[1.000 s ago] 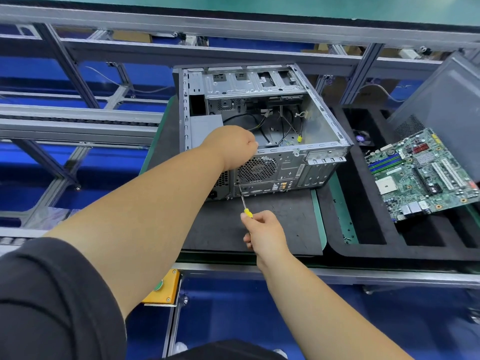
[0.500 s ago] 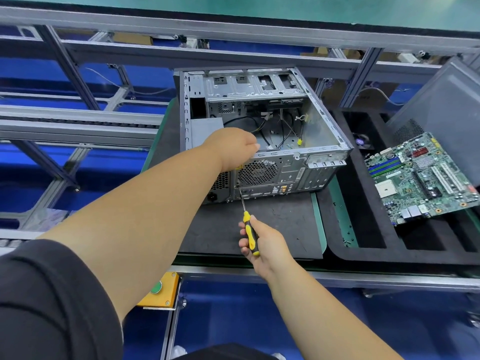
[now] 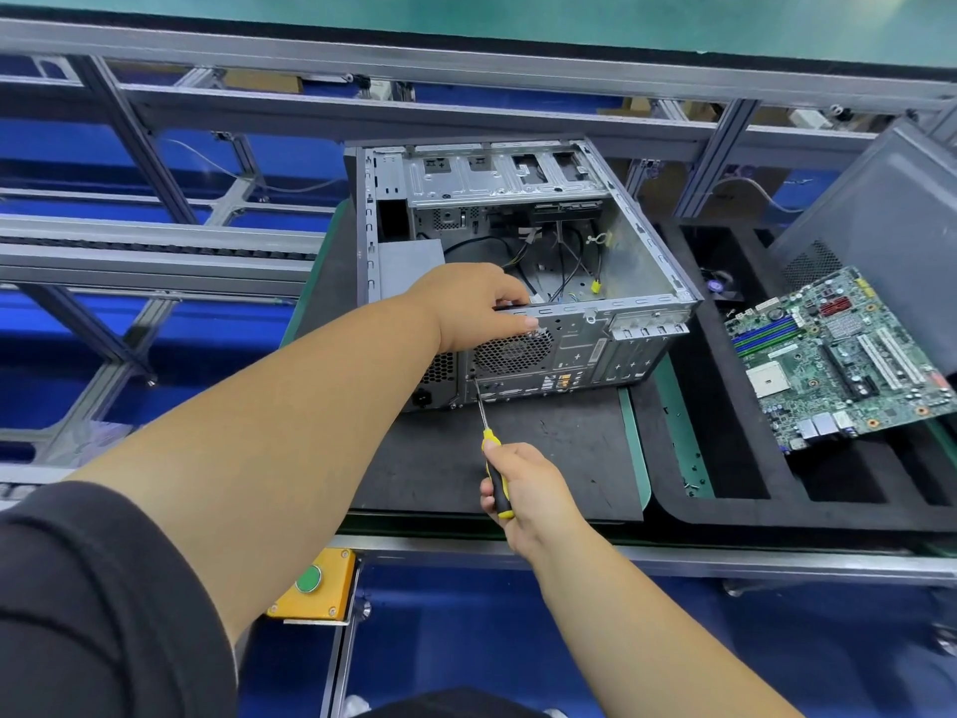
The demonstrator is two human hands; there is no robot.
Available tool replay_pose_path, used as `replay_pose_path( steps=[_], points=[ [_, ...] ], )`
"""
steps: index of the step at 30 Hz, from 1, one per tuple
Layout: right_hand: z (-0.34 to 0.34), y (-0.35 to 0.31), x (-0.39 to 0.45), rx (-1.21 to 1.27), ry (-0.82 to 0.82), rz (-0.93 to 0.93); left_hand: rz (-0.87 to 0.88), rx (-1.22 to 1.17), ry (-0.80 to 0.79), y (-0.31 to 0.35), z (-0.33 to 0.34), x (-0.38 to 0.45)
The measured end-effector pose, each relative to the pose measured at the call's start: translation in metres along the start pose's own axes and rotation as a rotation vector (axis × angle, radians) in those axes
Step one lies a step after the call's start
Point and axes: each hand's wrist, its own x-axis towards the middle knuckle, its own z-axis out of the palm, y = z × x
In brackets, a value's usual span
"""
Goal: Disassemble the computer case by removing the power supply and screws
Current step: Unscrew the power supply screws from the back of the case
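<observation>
An open grey computer case (image 3: 637, 261) lies on its side on a black mat (image 3: 549, 458), rear panel facing me. The grey power supply (image 3: 411, 269) sits in the case's left rear corner, partly hidden by my arm. My left hand (image 3: 474, 308) grips the top edge of the rear panel above the fan grille (image 3: 512, 352). My right hand (image 3: 523, 489) holds a yellow-and-black screwdriver (image 3: 497, 474). Its tip touches the rear panel at a screw just below the grille's left corner.
A green motherboard (image 3: 839, 360) lies in a black foam tray (image 3: 725, 505) to the right, with the grey side panel (image 3: 890, 241) leaning behind it. A yellow box with a green button (image 3: 310, 583) hangs at the table's front edge. Aluminium frame rails (image 3: 466, 59) run behind the case.
My right hand drew back along the screwdriver and now grips its handle lower down. My left hand moved from above the fan area to gripping the rear panel's top edge.
</observation>
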Motion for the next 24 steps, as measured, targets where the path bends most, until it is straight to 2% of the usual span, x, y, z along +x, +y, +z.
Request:
replay_pose_path(
  steps=[5, 9, 11, 16, 21, 24],
  points=[
    [0.000, -0.003, -0.001, -0.028, 0.019, -0.002, 0.015, 0.004, 0.005, 0.002, -0.001, -0.001],
    [0.001, -0.008, -0.006, 0.139, -0.046, 0.149, 0.015, 0.006, 0.005, 0.001, -0.001, -0.001],
    [0.001, -0.010, -0.008, 0.137, -0.063, 0.162, 0.014, 0.003, 0.004, 0.001, -0.001, -0.001],
    [0.002, -0.013, -0.008, 0.117, 0.013, 0.168, 0.020, 0.010, 0.003, 0.001, 0.000, 0.000],
    [0.001, -0.006, -0.004, 0.083, 0.011, 0.038, 0.020, 0.007, 0.008, 0.001, 0.000, 0.000],
    [0.003, -0.004, -0.003, -0.073, 0.050, -0.095, 0.020, 0.009, 0.007, 0.000, 0.000, 0.001]
  ],
)
